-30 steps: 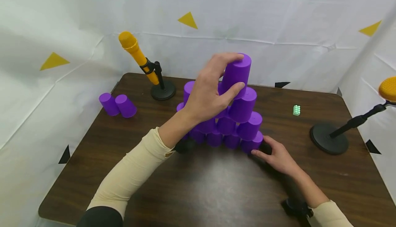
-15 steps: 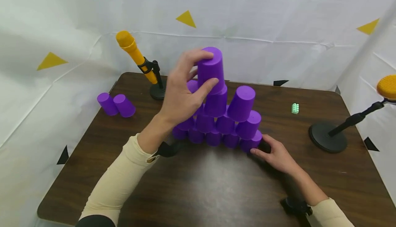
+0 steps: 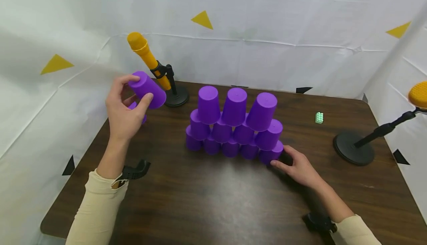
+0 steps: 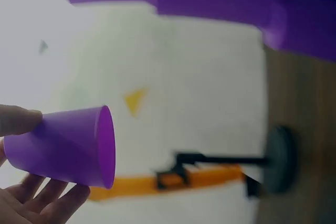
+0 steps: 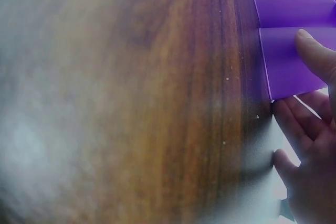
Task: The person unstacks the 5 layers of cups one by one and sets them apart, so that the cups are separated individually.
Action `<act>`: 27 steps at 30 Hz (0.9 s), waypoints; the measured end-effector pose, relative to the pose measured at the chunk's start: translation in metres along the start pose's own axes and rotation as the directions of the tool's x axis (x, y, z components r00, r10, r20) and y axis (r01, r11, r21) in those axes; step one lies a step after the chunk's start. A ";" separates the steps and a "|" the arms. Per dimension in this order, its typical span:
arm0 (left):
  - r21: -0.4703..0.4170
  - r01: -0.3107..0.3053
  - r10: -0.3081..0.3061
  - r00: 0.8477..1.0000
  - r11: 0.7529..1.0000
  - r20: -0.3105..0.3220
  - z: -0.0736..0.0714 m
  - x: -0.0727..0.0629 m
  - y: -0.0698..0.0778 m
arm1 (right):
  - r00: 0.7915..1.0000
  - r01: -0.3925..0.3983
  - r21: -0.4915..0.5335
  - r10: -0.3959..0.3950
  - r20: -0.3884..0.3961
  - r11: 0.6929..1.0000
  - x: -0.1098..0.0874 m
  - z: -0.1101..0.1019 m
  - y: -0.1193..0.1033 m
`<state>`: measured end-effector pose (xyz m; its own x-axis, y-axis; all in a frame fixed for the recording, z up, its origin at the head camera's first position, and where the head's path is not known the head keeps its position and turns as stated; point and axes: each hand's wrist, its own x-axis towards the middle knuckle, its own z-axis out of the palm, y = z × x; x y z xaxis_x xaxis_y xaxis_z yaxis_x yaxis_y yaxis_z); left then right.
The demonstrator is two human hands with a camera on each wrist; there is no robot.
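Observation:
My left hand (image 3: 124,113) grips a purple cup (image 3: 148,90) in the air above the table's left side. The cup is tilted, its closed end to the upper left; the left wrist view shows its open rim (image 4: 106,148) facing away from the palm. Upside-down purple cups (image 3: 235,108) stand in a stack of three rows, with three cups on top. At the right end of the bottom row, my right hand (image 3: 300,167) holds the corner cup (image 5: 296,64), thumb on its front and fingers around its outer side. Behind my left hand, another purple cup (image 3: 133,106) is mostly hidden.
A yellow microphone (image 3: 145,52) on a black stand (image 3: 176,96) is just behind the held cup. Farther right are a small green toy brick (image 3: 319,118) and a second stand (image 3: 355,148) with a yellow microphone (image 3: 418,95). White sheeting (image 3: 267,11) encloses the table's back and sides.
My left hand has carried the cup from above the stack leftward and down, tilting it; it crossed the top row. The right hand stays at the corner cup.

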<state>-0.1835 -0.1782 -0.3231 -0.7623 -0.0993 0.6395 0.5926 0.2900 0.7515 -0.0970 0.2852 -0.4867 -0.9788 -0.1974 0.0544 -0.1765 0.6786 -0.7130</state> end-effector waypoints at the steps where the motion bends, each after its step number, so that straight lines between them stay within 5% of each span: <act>1: 0.038 0.037 -0.037 0.999 0.999 -0.006 -0.001 -0.002 -0.005 | 1.000 -0.002 -0.001 0.002 -0.001 1.000 0.000 0.000 0.000; 5: 0.176 0.131 -0.129 0.991 0.976 -0.020 -0.006 -0.014 -0.049 | 1.000 -0.008 0.002 0.008 0.001 1.000 -0.001 -0.001 0.000; 8: 0.263 0.151 -0.151 0.988 0.953 -0.022 -0.009 -0.023 -0.096 | 1.000 -0.010 0.005 0.010 0.004 1.000 0.000 -0.001 -0.001; 12: 0.393 0.154 -0.161 0.987 0.907 -0.015 -0.009 -0.033 -0.129 | 1.000 -0.011 0.006 0.011 0.006 1.000 -0.001 -0.001 -0.002; 21: 0.552 0.141 -0.191 0.981 0.822 0.034 -0.004 -0.037 -0.158 | 1.000 -0.016 0.007 0.016 0.002 1.000 -0.001 -0.001 -0.002; 27: 0.569 0.145 -0.193 0.981 0.809 0.025 -0.004 -0.040 -0.164 | 1.000 -0.017 0.013 0.017 0.002 1.000 -0.001 0.000 -0.001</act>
<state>-0.2494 -0.2256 -0.4709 -0.8688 -0.1298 0.4778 0.2209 0.7620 0.6087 -0.0955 0.2846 -0.4855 -0.9815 -0.1871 0.0413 -0.1586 0.6724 -0.7230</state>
